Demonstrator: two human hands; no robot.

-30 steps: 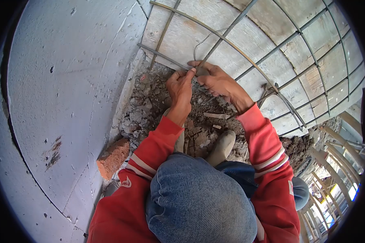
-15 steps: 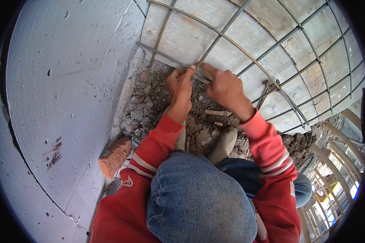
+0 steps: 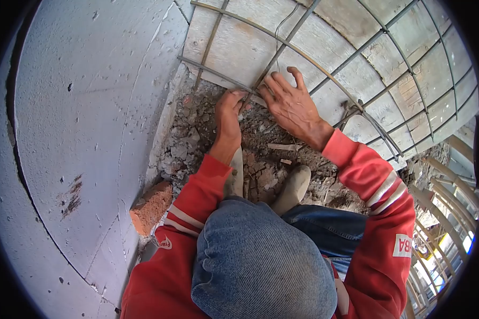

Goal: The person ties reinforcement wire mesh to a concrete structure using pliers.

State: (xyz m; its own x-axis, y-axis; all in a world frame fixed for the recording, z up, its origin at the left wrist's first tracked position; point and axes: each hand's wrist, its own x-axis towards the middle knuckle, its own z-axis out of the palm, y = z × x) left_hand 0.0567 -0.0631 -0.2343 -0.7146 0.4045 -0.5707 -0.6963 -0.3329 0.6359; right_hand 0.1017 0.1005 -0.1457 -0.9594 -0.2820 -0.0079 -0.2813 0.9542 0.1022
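Note:
My left hand (image 3: 229, 118) is at the lower left corner of a steel rebar grid (image 3: 288, 45), its fingers closed around the bars where two cross. My right hand (image 3: 294, 109) is just right of that crossing. Its thumb and first fingers are bent together while the outer finger sticks up. A thin tie wire (image 3: 276, 38) rises in a loose curve from the fingertips of the right hand, across the grid; the pinch itself is partly hidden. Farther right, a dark pincer-like tool (image 3: 348, 113) sits against the bars.
Pale boards (image 3: 239, 40) back the grid. A plastered block wall (image 3: 85, 122) closes the left side, with a broken brick (image 3: 151, 208) at its foot. Rubble (image 3: 189, 135) covers the ground around my boots (image 3: 294, 186). Wooden poles (image 3: 449, 212) stand at the right.
My right hand has turned from a fist at the crossing to raised, bent fingers, its elbow swinging outward. The tie wire now shows above it. My left hand has shifted slightly down and left.

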